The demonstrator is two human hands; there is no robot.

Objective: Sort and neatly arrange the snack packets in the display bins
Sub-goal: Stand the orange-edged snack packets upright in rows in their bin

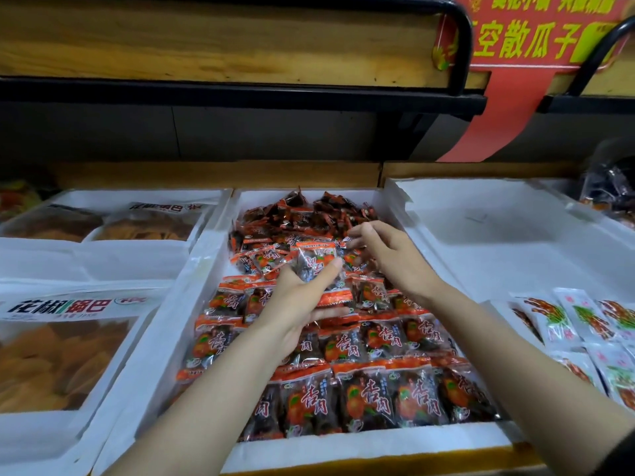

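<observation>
Left hand (302, 305) curls round a small stack of orange-edged clear plastic snack packets (316, 266), count unclear. Right hand (395, 259) pinches one loose packet (345, 242) over one white foam bin (206, 269). Rear pile (309, 214) uncountable.

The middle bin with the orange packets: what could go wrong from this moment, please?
1. The left hand holds a small stack of packets above the tidy rows. A packet may slip from the stack and disturb the rows.
2. The right hand reaches into the loose pile heaped at the back. Pulling there may send packets sliding onto the rows or against the wall of the middle bin.
</observation>
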